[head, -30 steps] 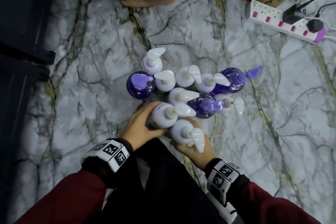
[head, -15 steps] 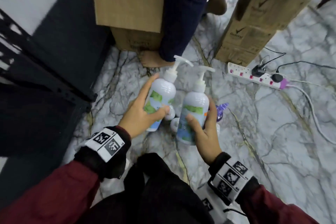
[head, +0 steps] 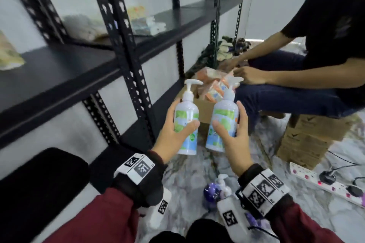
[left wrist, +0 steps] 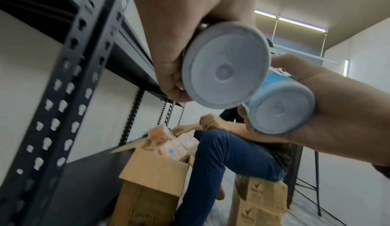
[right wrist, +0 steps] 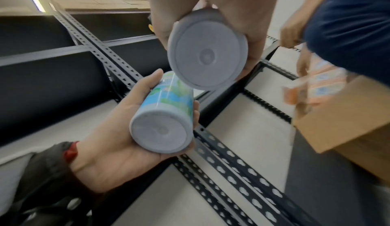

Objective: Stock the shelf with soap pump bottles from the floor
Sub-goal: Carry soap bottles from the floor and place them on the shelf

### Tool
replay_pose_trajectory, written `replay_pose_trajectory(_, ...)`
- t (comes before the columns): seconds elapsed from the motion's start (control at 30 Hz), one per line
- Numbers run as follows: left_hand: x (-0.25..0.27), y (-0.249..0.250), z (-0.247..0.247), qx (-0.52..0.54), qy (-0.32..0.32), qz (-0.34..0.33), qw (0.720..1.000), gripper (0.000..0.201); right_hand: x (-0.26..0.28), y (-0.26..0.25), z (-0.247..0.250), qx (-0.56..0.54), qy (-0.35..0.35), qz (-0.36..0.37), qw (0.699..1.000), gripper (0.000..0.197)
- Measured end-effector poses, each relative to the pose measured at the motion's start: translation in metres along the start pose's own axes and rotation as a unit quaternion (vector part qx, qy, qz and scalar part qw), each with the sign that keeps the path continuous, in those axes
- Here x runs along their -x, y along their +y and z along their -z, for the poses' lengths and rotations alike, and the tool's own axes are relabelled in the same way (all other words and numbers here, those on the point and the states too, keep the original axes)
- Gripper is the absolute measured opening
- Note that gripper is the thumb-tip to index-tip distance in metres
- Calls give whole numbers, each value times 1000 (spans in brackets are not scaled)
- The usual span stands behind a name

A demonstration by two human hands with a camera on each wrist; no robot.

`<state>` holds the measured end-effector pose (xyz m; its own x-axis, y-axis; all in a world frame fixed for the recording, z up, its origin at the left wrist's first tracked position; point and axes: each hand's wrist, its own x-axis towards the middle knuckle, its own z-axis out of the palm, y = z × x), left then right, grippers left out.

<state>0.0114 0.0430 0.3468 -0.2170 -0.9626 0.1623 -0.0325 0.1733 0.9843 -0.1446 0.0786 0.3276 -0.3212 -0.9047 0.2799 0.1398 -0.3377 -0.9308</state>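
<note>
Each of my hands holds one white soap pump bottle with a green and blue label, upright, side by side in front of the black metal shelf. My left hand grips the left bottle round its body. My right hand grips the right bottle the same way. The left wrist view shows the left bottle's round base, and the right wrist view the right bottle's base. More pump bottles, one of them purple, stand on the marble floor below my wrists.
Another person sits at the right on stacked cardboard boxes, hands at an open box of orange packets. A power strip with plugs lies on the floor at the right. Packets lie on the far shelf board.
Both hands took a bottle each from the cluster on the floor and lifted them. The view has swung up from the floor to the shelf.
</note>
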Motion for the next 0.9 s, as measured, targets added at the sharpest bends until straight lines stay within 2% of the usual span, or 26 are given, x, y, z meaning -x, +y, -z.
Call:
replay_pose_trajectory(0.07, 11, 26, 17, -4, 27, -5, 1000, 86, -5, -21, -22, -6, -27, 24, 999, 78)
replay_pose_trajectory(0.17, 28, 59, 43, -28, 66, -24, 997, 69, -8, -46, -51, -14, -76, 48, 996, 76)
replay_pose_trajectory(0.27, 50, 88, 67, -61, 97, -50, 992, 71, -6, -68, -79, -26, -110, 83, 990, 69)
replay_pose_trajectory(0.5, 110, 140, 115, -109, 230, -116, 960, 64, 14, -109, -146, -45, -224, 127, 965, 64)
replay_pose_trajectory(0.6, 136, 157, 138, -143, 312, -130, 930, 67, 29, -125, -177, -56, -272, 141, 950, 62)
replay_pose_trajectory(0.77, 189, 180, 182, -179, 463, -139, 857, 66, 59, -150, -231, -86, -325, 140, 931, 61)
replay_pose_trajectory(0.9, 229, 194, 215, -184, 547, -131, 806, 66, 84, -163, -270, -104, -362, 138, 916, 59)
